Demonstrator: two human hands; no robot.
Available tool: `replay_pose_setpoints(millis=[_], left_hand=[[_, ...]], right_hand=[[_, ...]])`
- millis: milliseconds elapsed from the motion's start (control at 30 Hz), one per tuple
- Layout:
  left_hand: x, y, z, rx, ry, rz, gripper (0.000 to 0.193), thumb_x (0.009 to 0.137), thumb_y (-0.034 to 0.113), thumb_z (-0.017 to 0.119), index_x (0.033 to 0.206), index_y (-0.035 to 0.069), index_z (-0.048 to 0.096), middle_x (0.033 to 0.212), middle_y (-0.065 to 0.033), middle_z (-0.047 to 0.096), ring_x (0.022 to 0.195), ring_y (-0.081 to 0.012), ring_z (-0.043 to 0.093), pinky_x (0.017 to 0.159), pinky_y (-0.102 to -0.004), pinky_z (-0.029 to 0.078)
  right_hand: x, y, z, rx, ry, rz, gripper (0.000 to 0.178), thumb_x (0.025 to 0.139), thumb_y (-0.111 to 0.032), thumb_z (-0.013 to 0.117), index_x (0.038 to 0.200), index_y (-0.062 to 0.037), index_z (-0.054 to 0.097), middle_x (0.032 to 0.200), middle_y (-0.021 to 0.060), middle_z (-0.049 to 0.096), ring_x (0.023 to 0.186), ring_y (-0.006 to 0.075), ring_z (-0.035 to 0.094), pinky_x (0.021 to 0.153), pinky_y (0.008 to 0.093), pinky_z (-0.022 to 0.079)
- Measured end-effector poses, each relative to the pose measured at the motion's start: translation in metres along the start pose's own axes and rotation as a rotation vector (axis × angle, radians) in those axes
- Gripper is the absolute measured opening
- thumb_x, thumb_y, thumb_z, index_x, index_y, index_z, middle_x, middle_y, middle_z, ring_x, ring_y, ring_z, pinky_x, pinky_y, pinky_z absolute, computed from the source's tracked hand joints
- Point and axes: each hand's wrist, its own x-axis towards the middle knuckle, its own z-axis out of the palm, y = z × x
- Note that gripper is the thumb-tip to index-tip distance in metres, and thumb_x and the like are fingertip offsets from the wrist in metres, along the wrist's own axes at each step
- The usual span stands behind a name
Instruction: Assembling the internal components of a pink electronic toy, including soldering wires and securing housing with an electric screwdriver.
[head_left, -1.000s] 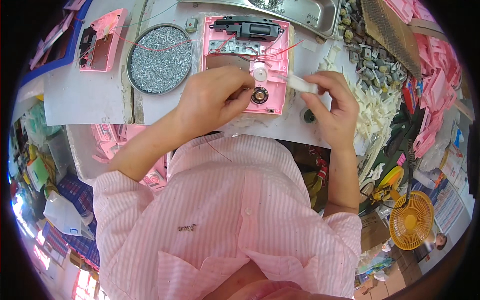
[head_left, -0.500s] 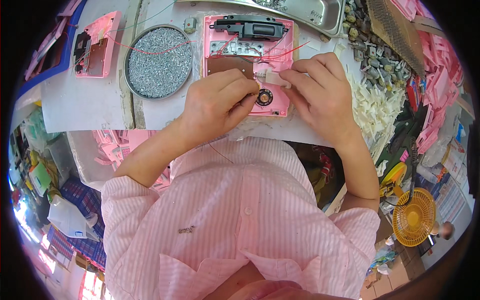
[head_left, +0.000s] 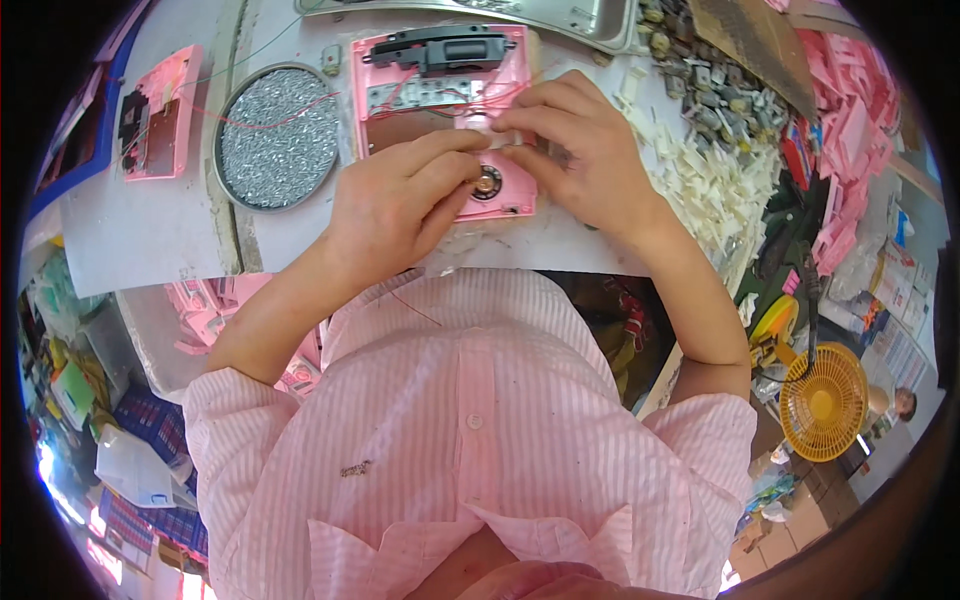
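A pink plastic housing (head_left: 515, 202) lies face up before me with wires, a black plastic module (head_left: 450, 50), a brown board (head_left: 400, 132) and a small round speaker (head_left: 488, 182) in it. My right hand (head_left: 585, 150) pinches a white plastic part (head_left: 505, 140) over the housing's right side. My left hand (head_left: 400, 195) is over the lower left of the housing, its fingers pressed together beside the speaker. What its fingertips hold, if anything, is hidden. Thin red wires (head_left: 500, 98) run loose above the white part.
Left of the housing stands a round tray of small screws (head_left: 278, 138), and beyond it another pink housing (head_left: 165, 115). A metal tray (head_left: 560, 15) sits at the back. To the right are piles of white plastic parts (head_left: 715, 200), small motors (head_left: 715, 100) and pink parts (head_left: 855, 120).
The view has shifted, so the bench sits further left. My right fingers have moved in closer to my left hand, with the white part lower and more hidden between them.
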Motion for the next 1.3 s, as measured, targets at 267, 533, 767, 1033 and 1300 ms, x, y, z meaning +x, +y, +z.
replay_pose_setpoints(millis=[267, 533, 767, 1033, 1300], left_hand=[[0.002, -0.003, -0.006, 0.070, -0.095, 0.068, 0.018, 0.084, 0.005, 0.069, 0.101, 0.006, 0.064, 0.119, -0.0090, 0.070, 0.091, -0.0277, 0.071, 0.073, -0.0345, 0.058], [0.011, -0.005, -0.014, -0.127, -0.101, 0.060, 0.024, 0.082, 0.000, 0.071, 0.105, 0.004, 0.064, 0.107, -0.0089, 0.070, 0.073, -0.0178, 0.065, 0.062, -0.0278, 0.052], [0.057, 0.034, -0.021, -0.411, -0.131, -0.350, 0.016, 0.088, 0.004, 0.073, 0.099, 0.000, 0.062, 0.078, 0.0014, 0.060, 0.062, -0.0007, 0.050, 0.054, -0.0193, 0.040], [0.076, 0.033, -0.009, -0.639, -0.293, -0.459, 0.014, 0.097, 0.012, 0.064, 0.088, 0.001, 0.060, 0.070, 0.0018, 0.060, 0.056, -0.0019, 0.053, 0.049, -0.0187, 0.041], [0.112, 0.037, 0.007, -0.797, -0.406, -0.362, 0.017, 0.099, 0.018, 0.062, 0.092, 0.002, 0.063, 0.072, 0.0004, 0.061, 0.056, -0.0035, 0.050, 0.048, -0.0221, 0.039]], right_hand=[[-0.013, 0.015, -0.032, 0.064, 0.009, 0.040, 0.028, 0.078, -0.017, 0.078, 0.104, -0.0109, 0.075, 0.111, 0.0032, 0.068, 0.101, 0.0253, 0.060, 0.084, 0.0383, 0.050], [-0.014, 0.077, -0.074, -0.957, 0.197, 0.262, 0.032, 0.080, -0.020, 0.076, 0.109, -0.0103, 0.070, 0.078, 0.0046, 0.067, 0.077, 0.0268, 0.063, 0.073, 0.0370, 0.049], [-0.013, -0.029, -0.048, -0.366, 0.042, 0.011, 0.032, 0.074, -0.013, 0.080, 0.105, -0.0103, 0.071, 0.069, 0.0055, 0.065, 0.059, 0.0212, 0.063, 0.054, 0.0321, 0.048], [-0.026, -0.040, -0.048, -0.319, 0.245, -0.050, 0.037, 0.075, 0.000, 0.076, 0.111, -0.0042, 0.071, 0.081, 0.0077, 0.071, 0.067, 0.0202, 0.068, 0.058, 0.0301, 0.052], [-0.054, -0.030, -0.047, 0.801, 0.511, 0.473, 0.041, 0.089, -0.002, 0.069, 0.130, 0.0000, 0.060, 0.092, 0.0061, 0.070, 0.077, 0.0116, 0.065, 0.070, 0.0258, 0.053]])
